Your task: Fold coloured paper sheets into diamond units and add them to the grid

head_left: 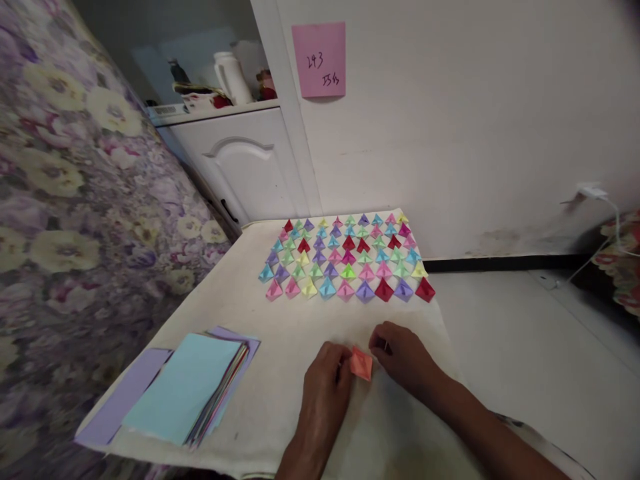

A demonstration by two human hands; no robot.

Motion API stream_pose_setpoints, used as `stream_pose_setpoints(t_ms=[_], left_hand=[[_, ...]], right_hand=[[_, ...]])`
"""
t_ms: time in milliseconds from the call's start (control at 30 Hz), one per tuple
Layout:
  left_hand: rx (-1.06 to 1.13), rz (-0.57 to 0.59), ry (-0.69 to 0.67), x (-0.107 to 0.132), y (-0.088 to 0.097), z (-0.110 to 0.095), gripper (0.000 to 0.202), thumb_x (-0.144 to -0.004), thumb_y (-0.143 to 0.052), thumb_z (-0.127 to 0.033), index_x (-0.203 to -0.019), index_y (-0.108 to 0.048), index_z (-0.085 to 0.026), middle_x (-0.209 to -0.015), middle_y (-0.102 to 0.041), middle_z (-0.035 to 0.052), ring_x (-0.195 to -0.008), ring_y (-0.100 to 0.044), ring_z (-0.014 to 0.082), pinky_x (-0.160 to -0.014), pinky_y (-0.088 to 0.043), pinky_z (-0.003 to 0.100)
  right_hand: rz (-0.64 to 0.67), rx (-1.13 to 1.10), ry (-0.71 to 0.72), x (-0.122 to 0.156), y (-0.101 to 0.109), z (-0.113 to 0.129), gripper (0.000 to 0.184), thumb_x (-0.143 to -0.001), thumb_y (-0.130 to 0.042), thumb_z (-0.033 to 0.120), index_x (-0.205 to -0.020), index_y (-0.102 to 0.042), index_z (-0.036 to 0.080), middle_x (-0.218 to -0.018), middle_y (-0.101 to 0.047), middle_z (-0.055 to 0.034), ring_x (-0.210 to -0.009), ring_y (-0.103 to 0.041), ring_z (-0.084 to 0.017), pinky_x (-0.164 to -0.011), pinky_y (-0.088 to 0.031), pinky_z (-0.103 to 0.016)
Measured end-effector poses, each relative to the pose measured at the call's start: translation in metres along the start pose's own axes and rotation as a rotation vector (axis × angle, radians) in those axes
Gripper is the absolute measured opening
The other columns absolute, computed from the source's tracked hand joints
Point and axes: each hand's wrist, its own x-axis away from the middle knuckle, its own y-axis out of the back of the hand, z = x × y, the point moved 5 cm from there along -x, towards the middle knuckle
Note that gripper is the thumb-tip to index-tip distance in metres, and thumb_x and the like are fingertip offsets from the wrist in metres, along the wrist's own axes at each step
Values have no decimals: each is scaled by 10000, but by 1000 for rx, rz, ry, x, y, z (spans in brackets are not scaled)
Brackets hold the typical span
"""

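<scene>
One small orange folded paper (361, 365) is sitting between the person's left hand (327, 380) and right hand (400, 357), over the near part of the cloth-covered table (280, 340). The left fingertips are pinching its left side in a narrow grip. The right fingers are curling just beside its opposite corner; whether they are touching it or closing on anything, I cannot tell.

The piece is likely feather-light, stiffening along its creases but staying soft between them, so a hard squeeze would be risking a crushed point. Judging by its shape, the outer corners and folded edges are offering the safest hold, the raised middle the poorest. Dry paper should not be slipping much.

To the left, a stack of coloured sheets (185, 387) is lying beside a purple sheet (130, 390). Farther off, rows of folded papers (349, 271) are filling the far end; beyond them, a pink note (320, 60) is hanging on the wall (450, 120).
</scene>
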Motion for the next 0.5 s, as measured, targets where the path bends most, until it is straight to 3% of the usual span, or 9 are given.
stream_pose_setpoints(t_ms=[233, 500], left_hand=[[-38, 146, -121, 7, 1, -13, 219, -787, -404, -123, -775, -601, -218, -756, -530, 12, -703, -517, 145, -603, -353, 242], [-118, 122, -24, 4, 3, 1, 200, -780, -406, -143, -691, -576, -200, -714, -556, 12, -673, -520, 146, -575, -337, 237]], right_hand=[[38, 22, 28, 8, -6, 11, 41, -722, -557, 225, -703, -588, 205, -729, -575, 19, -656, -513, -112, -587, -294, -216], [2, 263, 60, 7, -16, 18, 77, -761, -527, 264, -739, -562, 199, -822, -551, -5, -654, -529, -124, -528, -233, -240]])
